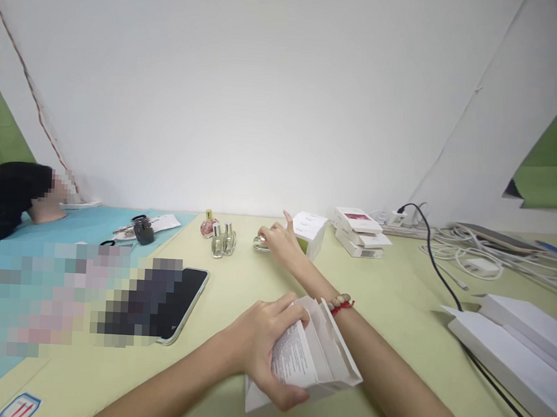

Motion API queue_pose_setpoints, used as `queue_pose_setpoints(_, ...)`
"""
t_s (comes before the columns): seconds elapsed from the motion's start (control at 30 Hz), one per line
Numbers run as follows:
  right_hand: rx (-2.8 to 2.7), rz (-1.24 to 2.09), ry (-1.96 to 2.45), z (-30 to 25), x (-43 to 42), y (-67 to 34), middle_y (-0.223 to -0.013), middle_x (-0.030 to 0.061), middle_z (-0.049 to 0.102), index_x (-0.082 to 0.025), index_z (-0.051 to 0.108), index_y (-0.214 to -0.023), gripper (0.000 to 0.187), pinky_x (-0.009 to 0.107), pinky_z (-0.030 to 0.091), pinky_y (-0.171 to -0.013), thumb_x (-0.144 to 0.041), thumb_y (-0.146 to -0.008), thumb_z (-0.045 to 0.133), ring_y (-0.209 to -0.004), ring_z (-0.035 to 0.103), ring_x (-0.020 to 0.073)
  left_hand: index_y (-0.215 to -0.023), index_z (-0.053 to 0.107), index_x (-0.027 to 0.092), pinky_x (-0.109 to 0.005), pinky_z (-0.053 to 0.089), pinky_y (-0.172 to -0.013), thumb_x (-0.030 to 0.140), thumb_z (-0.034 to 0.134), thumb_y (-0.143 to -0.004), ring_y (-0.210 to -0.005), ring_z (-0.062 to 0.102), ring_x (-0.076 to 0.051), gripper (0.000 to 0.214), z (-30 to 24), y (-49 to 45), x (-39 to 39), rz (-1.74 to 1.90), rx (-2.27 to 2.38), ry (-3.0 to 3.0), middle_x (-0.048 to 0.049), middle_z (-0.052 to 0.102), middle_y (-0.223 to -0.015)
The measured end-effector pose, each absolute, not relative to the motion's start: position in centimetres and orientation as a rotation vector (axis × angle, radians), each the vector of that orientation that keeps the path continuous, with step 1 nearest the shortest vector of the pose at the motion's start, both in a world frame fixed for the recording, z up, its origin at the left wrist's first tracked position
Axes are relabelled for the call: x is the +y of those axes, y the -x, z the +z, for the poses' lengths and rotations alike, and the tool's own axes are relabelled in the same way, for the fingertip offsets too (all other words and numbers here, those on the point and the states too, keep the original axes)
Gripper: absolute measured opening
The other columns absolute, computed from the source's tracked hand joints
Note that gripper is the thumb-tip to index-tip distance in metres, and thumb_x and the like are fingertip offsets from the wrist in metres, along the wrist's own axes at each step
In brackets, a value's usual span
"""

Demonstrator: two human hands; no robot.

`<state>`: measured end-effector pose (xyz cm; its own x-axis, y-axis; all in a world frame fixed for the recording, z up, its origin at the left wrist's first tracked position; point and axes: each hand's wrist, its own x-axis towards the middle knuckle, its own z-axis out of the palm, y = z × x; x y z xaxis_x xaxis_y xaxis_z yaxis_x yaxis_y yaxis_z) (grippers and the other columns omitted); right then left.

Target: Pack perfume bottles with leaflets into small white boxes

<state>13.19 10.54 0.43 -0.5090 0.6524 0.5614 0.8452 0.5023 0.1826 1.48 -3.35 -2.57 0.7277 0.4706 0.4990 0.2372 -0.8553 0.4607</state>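
My left hand (262, 332) is wrapped round a white cardboard box (296, 357), tilted, with small print on its side and its flaps open towards the right. Farther off, my right hand (280, 241) reaches across the table, its fingers closed on a small clear perfume bottle (260, 244) lying low by the tabletop; the fingers hide part of it. Left of that hand stand two clear perfume bottles (223, 239) with silver caps and a pink one (208, 225) with a gold cap. Just right of the hand sits a row of small white boxes (311, 231).
A phone (188, 300) lies at the left, beside a blue mat (79, 220) with a black jar (143, 229) and a mannequin head (25, 189). At right are stacked white boxes (359, 228), tangled cables (472, 256) and an open white carton (513, 364) over a black cord.
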Motion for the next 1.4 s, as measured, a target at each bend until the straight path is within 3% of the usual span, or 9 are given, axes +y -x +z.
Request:
queue_pose_setpoints(0.17, -2.416, -0.354, 1.312, 3.3, 7.9, -13.3, -0.072, -0.0001, 0.067, -0.021, 0.062, -0.087, 0.010, 0.048, 0.005, -0.104, -0.020, -0.081, 0.055, -0.078, 0.062, 0.0149, -0.094, 0.036, 0.021, -0.027, 0.037, -0.054, 0.058, 0.058, -0.046, -0.071, 0.044, -0.017, 0.064, -3.1, -1.1, -2.7, 1.284, 0.582, -2.586, -0.0049, 0.042, -0.086)
queue_pose_setpoints(0.27, -2.486, -0.184, 1.401, 4.8, 5.8, -13.4, -0.077, 0.0030, 0.068, -0.019, 0.062, -0.087, 0.011, 0.043, 0.023, -0.098, -0.023, -0.079, 0.056, -0.079, 0.062, 0.0165, -0.101, 0.034, 0.021, -0.031, 0.041, -0.065, 0.051, 0.061, -0.050, -0.087, 0.045, -0.022, 0.065, -3.2, -0.6, -1.7, 1.620, 0.597, -2.533, -0.0076, 0.043, -0.095)
queue_pose_setpoints(0.37, -2.509, 0.006, 1.427, 5.0, 4.6, -13.6, -0.088, 0.0073, 0.067, -0.018, 0.060, -0.091, 0.016, 0.029, 0.041, -0.074, -0.024, -0.077, 0.055, -0.077, 0.061, 0.0177, -0.100, 0.035, 0.021, -0.030, 0.041, -0.067, 0.053, 0.062, -0.055, -0.086, 0.045, -0.020, 0.062, -3.0, 0.2, -0.8, 1.806, 0.695, -2.449, -0.0059, 0.042, -0.094)
queue_pose_setpoints(0.47, -2.553, 0.243, 1.332, 3.7, 4.7, -13.7, -0.093, 0.0059, 0.066, -0.021, 0.057, -0.097, 0.023, 0.024, 0.041, -0.062, -0.022, -0.074, 0.057, -0.076, 0.060, 0.0173, -0.099, 0.036, 0.021, -0.029, 0.040, -0.068, 0.054, 0.061, -0.061, -0.083, 0.045, -0.018, 0.056, -2.6, 1.1, -0.1, 1.937, 0.979, -2.272, -0.0037, 0.041, -0.090)
queue_pose_setpoints(0.7, -2.461, 0.506, 1.189, 1.1, 5.8, -14.1, -0.099, 0.0057, 0.063, -0.022, 0.045, -0.115, 0.045, 0.023, 0.042, -0.065, -0.019, -0.071, 0.059, -0.084, 0.059, 0.0168, -0.104, 0.037, 0.022, -0.031, 0.040, -0.081, 0.040, 0.053, -0.079, -0.096, 0.045, -0.018, 0.035, -2.3, 1.8, 1.1, 1.970, 1.452, -1.977, -0.0049, 0.040, -0.099)
queue_pose_setpoints(1.07, -2.536, 0.478, 1.861, 5.9, 2.6, -16.8, -0.073, -0.0012, 0.055, -0.022, 0.051, -0.080, 0.032, 0.023, 0.040, -0.046, -0.008, -0.056, 0.065, -0.053, 0.053, 0.0124, -0.107, 0.044, 0.023, -0.034, 0.045, -0.077, 0.037, 0.036, -0.088, -0.089, 0.053, -0.017, 0.024, -3.4, 1.0, 0.9, 1.625, 1.467, -2.114, -0.0076, 0.038, -0.112)
queue_pose_setpoints(1.17, -2.588, 0.717, 1.994, 7.1, 1.6, -17.0, -0.073, -0.0019, 0.053, -0.022, 0.054, -0.077, 0.034, 0.027, 0.044, -0.045, -0.007, -0.051, 0.070, -0.052, 0.056, 0.0144, -0.103, 0.044, 0.022, -0.035, 0.045, -0.079, 0.035, 0.036, -0.088, -0.092, 0.053, -0.017, 0.021, -3.6, 0.8, 0.8, 1.584, 1.443, -2.099, -0.0073, 0.038, -0.114)
queue_pose_setpoints(1.3, -2.670, 1.384, 1.641, 8.0, 1.4, -18.5, -0.075, -0.0027, 0.052, -0.025, 0.058, -0.094, 0.047, 0.027, 0.050, -0.047, -0.019, -0.051, 0.075, -0.062, 0.059, 0.0164, -0.096, 0.042, 0.021, -0.034, 0.041, -0.087, 0.032, 0.038, -0.088, -0.100, 0.048, -0.017, 0.015, -3.8, 0.7, 0.9, 1.640, 1.348, -2.059, -0.0069, 0.038, -0.111)
queue_pose_setpoints(1.4, -2.721, 1.278, 1.279, 9.1, 0.8, -19.5, -0.073, -0.0032, 0.050, -0.025, 0.051, -0.109, 0.052, 0.022, 0.049, -0.051, -0.027, -0.061, 0.071, -0.063, 0.056, 0.0123, -0.094, 0.042, 0.020, -0.033, 0.040, -0.088, 0.031, 0.038, -0.088, -0.100, 0.046, -0.017, 0.013, -4.1, 0.5, 0.8, 1.626, 1.285, -2.068, -0.0065, 0.040, -0.107)
